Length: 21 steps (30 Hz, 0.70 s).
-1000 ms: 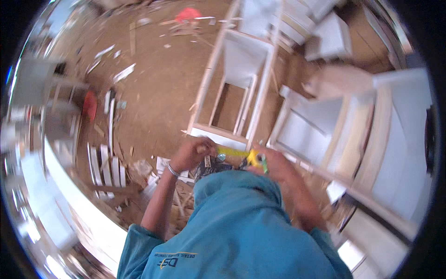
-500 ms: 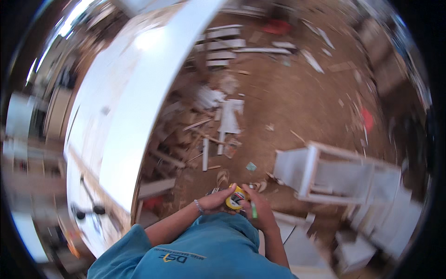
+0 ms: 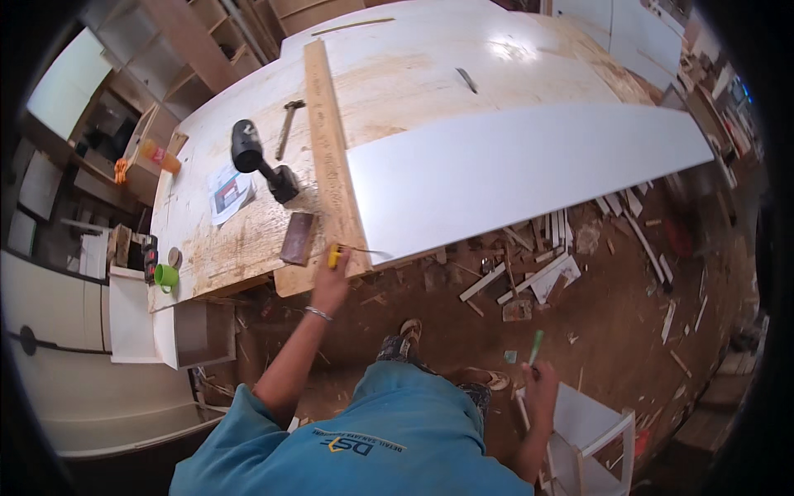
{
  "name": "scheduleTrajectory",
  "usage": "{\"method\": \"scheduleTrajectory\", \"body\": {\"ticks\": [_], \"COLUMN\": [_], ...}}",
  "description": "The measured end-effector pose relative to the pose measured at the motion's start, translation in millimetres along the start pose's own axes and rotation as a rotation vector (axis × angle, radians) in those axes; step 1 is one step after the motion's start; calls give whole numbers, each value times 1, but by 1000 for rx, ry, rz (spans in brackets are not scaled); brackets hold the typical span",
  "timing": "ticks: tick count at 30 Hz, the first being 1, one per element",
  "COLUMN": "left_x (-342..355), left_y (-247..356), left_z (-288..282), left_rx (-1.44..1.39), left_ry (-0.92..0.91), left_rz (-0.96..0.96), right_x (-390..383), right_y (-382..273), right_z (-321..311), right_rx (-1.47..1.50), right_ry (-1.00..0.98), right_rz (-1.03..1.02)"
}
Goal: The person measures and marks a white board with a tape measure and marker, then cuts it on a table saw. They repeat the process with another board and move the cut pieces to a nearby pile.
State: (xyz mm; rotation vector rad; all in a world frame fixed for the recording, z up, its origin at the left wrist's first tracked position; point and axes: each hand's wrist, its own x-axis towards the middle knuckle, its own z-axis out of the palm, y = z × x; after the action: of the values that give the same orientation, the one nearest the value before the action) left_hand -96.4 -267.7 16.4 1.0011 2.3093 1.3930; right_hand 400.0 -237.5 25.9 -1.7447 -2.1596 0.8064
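Clutches a yellow tape measure (image 3: 334,255) in the left hand (image 3: 331,283) at a tan wooden board (image 3: 331,149), a slim green stick (image 3: 537,344) in the right hand (image 3: 542,387). Has a brown rectangular block (image 3: 297,238) left of the tape grip, a black drill-like tool (image 3: 247,147) beyond, a white panel (image 3: 529,178) rightward.

Counted from where I stand. On the person: two hands, namely one left hand (image 3: 332,279) and one right hand (image 3: 542,387); one bracelet (image 3: 318,313); two sandals (image 3: 411,330). In hand: one yellow tape measure (image 3: 334,255), one green pen-like stick (image 3: 538,342). On one workbench (image 3: 397,91): one wooden plank (image 3: 328,157), one large white panel (image 3: 513,178), one cordless drill (image 3: 246,149), one hammer (image 3: 286,131), one reddish-brown block (image 3: 297,238), two thin strips (image 3: 467,80), one green mug (image 3: 166,276), one bottle (image 3: 160,156). Floor offcuts (image 3: 484,282): many, overlapping, exact number not determinable from my position.
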Motion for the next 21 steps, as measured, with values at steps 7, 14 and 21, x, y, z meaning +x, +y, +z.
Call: {"method": "scheduleTrajectory", "body": {"ticks": [7, 14, 21], "left_x": [130, 147, -12], "left_y": [-154, -236, 83], "left_z": [-152, -185, -174], "left_rx": [494, 732, -168], "left_ry": [462, 205, -843], "left_rz": [-97, -102, 210], "right_x": [27, 45, 63], "right_y": [-179, -261, -328], "right_z": [50, 43, 42], "right_rx": [163, 241, 511], "right_ry": [-276, -436, -639], "right_rz": [-245, -274, -321]}}
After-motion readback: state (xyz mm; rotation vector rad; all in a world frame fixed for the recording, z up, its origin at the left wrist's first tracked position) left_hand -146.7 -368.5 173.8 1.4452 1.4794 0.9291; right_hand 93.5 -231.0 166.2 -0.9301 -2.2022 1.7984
